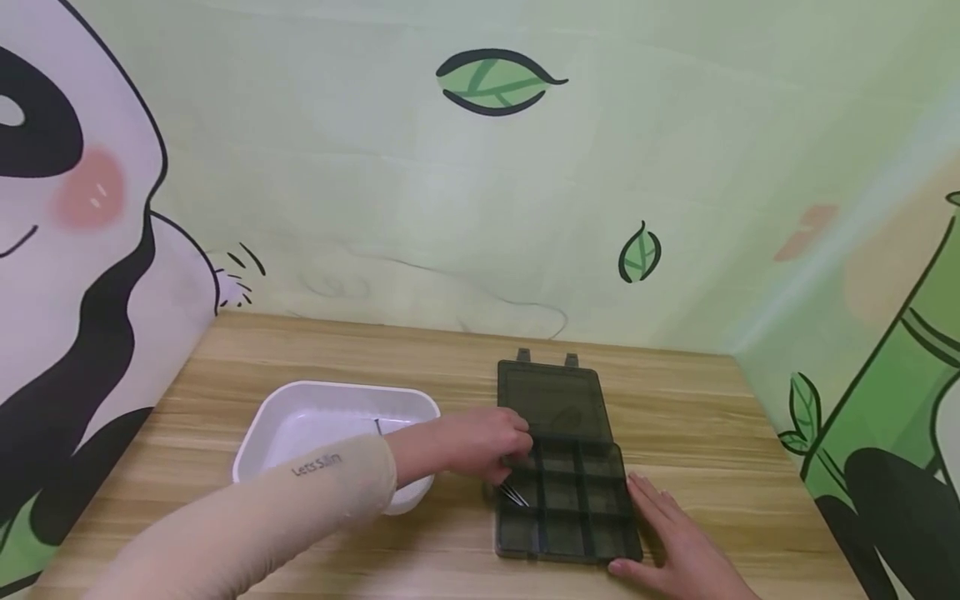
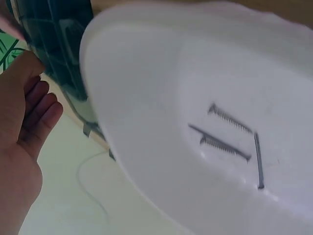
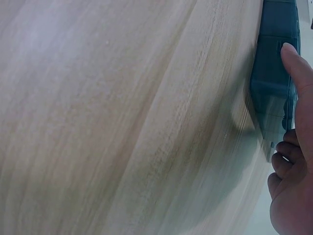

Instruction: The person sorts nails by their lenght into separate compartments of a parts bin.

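My left hand [image 1: 487,440] reaches over the left side of a dark see-through compartment box [image 1: 596,540], fingers bent and pinching thin shiny nails [image 1: 515,496]. These slant down from the fingertips over a left-hand compartment. In the left wrist view the left hand [image 2: 24,112] shows its fingers curled, but the nails are hidden there. Along the box's right side my right hand [image 1: 686,537] rests with fairly straight fingers, its thumb at the near right corner. The right wrist view shows the thumb [image 3: 292,61] pressed on the box wall [image 3: 274,63].
A white tray [image 1: 352,386] stands left of the box, under my left forearm. Screws [image 2: 230,120] and nails [image 2: 259,161] lie on its bottom. The box lid [image 1: 555,400] is folded back, two latches towards the wall. A printed cloth [image 1: 375,208] backs the wooden table [image 1: 675,392].
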Demonstrator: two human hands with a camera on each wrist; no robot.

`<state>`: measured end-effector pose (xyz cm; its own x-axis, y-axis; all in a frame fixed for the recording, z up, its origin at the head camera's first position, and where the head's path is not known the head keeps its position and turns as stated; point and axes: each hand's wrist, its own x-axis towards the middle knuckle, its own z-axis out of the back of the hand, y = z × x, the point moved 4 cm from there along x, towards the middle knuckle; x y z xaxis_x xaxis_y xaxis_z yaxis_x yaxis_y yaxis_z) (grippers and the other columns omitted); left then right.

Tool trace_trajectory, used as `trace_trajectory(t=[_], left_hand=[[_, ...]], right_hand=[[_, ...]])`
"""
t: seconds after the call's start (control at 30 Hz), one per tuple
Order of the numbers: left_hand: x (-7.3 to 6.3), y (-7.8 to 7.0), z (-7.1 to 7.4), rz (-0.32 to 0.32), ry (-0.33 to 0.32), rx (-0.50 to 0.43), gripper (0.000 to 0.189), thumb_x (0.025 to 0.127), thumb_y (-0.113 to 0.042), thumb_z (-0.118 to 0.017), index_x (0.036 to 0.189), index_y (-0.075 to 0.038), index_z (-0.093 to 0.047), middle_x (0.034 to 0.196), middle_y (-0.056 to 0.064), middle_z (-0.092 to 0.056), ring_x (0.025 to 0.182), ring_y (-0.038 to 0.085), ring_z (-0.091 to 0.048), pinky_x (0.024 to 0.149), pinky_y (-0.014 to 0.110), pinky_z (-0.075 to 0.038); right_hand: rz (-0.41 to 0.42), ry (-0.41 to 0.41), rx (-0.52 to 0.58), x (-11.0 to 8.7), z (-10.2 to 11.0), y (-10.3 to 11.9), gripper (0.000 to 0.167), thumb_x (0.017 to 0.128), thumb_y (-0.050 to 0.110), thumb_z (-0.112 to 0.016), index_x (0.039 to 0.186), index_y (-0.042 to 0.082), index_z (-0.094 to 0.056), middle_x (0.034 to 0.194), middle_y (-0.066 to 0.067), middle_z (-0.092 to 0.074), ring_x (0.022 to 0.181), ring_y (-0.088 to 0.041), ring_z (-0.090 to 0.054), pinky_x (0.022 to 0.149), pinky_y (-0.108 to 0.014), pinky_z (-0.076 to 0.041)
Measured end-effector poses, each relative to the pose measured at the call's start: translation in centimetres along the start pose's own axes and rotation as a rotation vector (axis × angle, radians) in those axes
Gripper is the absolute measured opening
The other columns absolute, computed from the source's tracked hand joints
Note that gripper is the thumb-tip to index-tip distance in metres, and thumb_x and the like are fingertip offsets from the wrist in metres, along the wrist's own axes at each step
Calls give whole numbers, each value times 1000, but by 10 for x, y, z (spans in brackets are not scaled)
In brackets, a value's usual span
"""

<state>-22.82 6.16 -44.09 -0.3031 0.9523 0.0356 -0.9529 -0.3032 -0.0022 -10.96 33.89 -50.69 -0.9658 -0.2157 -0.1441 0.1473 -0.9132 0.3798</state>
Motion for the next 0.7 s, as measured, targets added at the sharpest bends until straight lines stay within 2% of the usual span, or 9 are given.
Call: trace_trajectory(t=[0.2, 0.3, 0.53, 0.7], left_hand=[[-16, 10, 18, 42, 42, -47, 17, 89, -21, -83, 102, -12, -77, 95, -3, -67, 89, 14, -67, 79, 25, -56], [-25, 17, 22, 68, 52, -73, 19, 90, -22, -83, 104, -12, -77, 96, -3, -66, 89, 13, -67, 78, 24, -56], [-55, 33, 37, 105, 22, -74, 21, 89, -21, -84, 105, -10, -76, 98, -1, -68, 93, 15, -68, 82, 29, -58], [-78, 43, 41, 118, 6, -52, 19, 85, -18, -84, 100, -11, -75, 93, -3, -66, 88, 14, -66, 80, 29, -57]], right_hand=[[-16, 21, 13, 0, 0, 1, 118, 80, 78, -75, 166, 7, -36, 170, -17, -38, 150, -50, -40, 118, -65, -36], [-30, 41, 18, 1, -1, 0, 118, 80, 77, -75, 166, 7, -35, 170, -18, -37, 151, -51, -39, 118, -66, -35], [-24, 43, 27, 3, -2, -1, 118, 80, 77, -76, 166, 6, -36, 170, -18, -37, 151, -52, -38, 117, -66, -35], [-21, 45, 25, 2, -1, -2, 119, 80, 76, -76, 166, 5, -36, 169, -20, -37, 150, -54, -38, 115, -68, -37]])
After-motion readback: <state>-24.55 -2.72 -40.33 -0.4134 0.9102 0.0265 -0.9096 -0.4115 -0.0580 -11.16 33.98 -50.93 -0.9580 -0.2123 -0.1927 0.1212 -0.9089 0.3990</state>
